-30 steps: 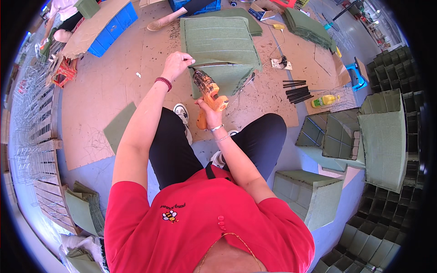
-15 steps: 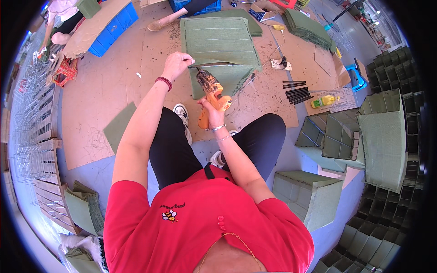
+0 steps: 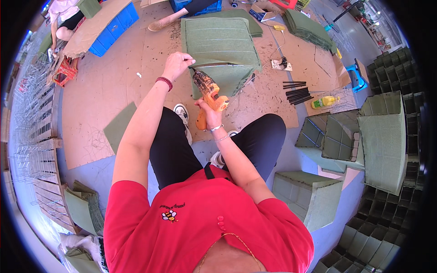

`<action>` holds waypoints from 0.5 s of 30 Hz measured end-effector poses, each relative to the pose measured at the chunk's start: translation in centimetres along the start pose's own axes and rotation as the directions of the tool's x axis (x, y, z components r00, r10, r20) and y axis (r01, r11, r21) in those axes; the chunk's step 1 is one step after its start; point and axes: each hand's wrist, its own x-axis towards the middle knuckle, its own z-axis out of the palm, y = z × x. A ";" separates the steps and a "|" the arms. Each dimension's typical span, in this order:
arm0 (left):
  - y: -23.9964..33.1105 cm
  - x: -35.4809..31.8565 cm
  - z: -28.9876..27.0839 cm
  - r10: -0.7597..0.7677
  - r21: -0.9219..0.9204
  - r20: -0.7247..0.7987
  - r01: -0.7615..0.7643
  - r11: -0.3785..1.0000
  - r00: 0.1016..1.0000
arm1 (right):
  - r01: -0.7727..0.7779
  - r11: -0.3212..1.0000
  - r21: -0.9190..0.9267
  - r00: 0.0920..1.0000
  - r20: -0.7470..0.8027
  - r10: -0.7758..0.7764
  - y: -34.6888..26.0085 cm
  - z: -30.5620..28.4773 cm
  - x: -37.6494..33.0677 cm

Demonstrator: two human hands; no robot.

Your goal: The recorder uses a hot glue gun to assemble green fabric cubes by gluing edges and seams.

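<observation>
In front of me on the floor stands a green fabric box (image 3: pixel 221 41), with a loose flap edge that gapes slightly along its near side. My left hand (image 3: pixel 176 66) pinches the left end of that edge between thumb and fingers. My right hand (image 3: pixel 210 115) is wrapped round the handle of an orange glue gun (image 3: pixel 216 101), whose dark, crusted front points up and left. Its tip is close to the flap edge, just below my left fingers; whether it touches the fabric I cannot tell.
Black glue sticks (image 3: pixel 298 94) and a yellow bottle (image 3: pixel 325 102) lie to the right. Green boxes (image 3: pixel 382 136) are stacked along the right side. Flat green sheets (image 3: pixel 309 29) are piled at the far right. Wire frames (image 3: pixel 34 104) stand left. Other people sit at the far side.
The glue gun and my right hand have shifted slightly left, bringing the tip nearer my left fingers. My left hand stays put. At the far left, another person's arm has moved.
</observation>
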 end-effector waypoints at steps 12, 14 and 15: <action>-0.4 0.0 0.0 -0.015 0.005 -0.007 0.015 1.000 1.000 | -0.019 0.996 0.084 0.999 -0.045 0.022 -0.9 -0.1 -0.3; -0.4 -0.1 0.0 -0.006 0.015 -0.008 0.006 1.000 1.000 | -0.024 0.995 0.093 0.999 -0.043 0.028 -0.8 -0.3 -0.2; -0.4 -0.1 0.0 -0.006 0.015 -0.009 0.006 1.000 1.000 | -0.031 0.994 0.102 0.999 -0.040 0.035 -0.9 -0.2 -0.1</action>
